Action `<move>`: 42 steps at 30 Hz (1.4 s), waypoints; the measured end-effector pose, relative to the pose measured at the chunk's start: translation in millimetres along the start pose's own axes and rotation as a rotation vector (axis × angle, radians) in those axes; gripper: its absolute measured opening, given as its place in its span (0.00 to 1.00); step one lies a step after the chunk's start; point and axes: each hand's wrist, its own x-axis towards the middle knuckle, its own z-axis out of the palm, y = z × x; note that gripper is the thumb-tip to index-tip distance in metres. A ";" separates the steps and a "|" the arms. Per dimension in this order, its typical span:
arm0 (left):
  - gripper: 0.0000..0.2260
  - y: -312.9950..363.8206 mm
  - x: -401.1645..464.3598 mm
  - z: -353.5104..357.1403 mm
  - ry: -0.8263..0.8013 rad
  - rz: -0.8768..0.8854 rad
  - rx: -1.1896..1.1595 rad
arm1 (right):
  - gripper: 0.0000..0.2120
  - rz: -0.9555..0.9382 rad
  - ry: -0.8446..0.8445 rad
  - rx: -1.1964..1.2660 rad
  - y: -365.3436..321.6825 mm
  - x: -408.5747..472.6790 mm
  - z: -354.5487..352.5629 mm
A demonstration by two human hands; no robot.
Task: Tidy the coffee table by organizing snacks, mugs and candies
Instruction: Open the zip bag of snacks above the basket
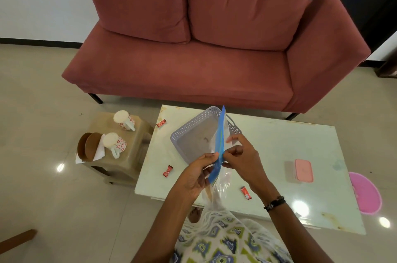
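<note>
A: How many candies can be counted on the coffee table?

B: Three red-wrapped ones: one candy at the far left corner, at about ten o'clock from the hands; one candy at the left edge, at nine o'clock; one candy by the right wrist, at about four o'clock.

A: And the mugs?

B: Two. The far mug and the near mug both lie on their sides on the brown stool left of the table, next to two brown round coasters on white paper.

A: What are the hands doing?

B: The left hand and right hand pinch the blue strip of one clear zip bag, fingers closed on it from either side, above the table's near middle. Whether anything is inside the bag cannot be told; the plastic is too glary.

A: Containers?

B: One grey perforated basket at twelve o'clock behind the bag, and one pink-lidded box at three o'clock, well apart
</note>
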 end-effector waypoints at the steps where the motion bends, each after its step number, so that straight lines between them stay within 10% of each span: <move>1: 0.05 -0.1 -0.2 -1.0 -0.011 0.005 0.022 | 0.11 -0.054 -0.046 -0.057 1.5 -0.1 -1.5; 11: 0.03 2.7 -6.1 8.6 -0.054 0.032 0.172 | 0.10 -0.398 -0.194 -0.529 -7.7 -0.5 -12.3; 23: 0.04 -2.8 -5.7 6.5 -0.097 0.042 0.196 | 0.14 0.256 -0.275 0.134 -19.9 2.7 -19.6; 42: 0.05 -10.0 -7.2 11.7 0.069 0.221 0.372 | 0.17 0.347 -0.487 -0.125 -9.9 -8.6 -17.4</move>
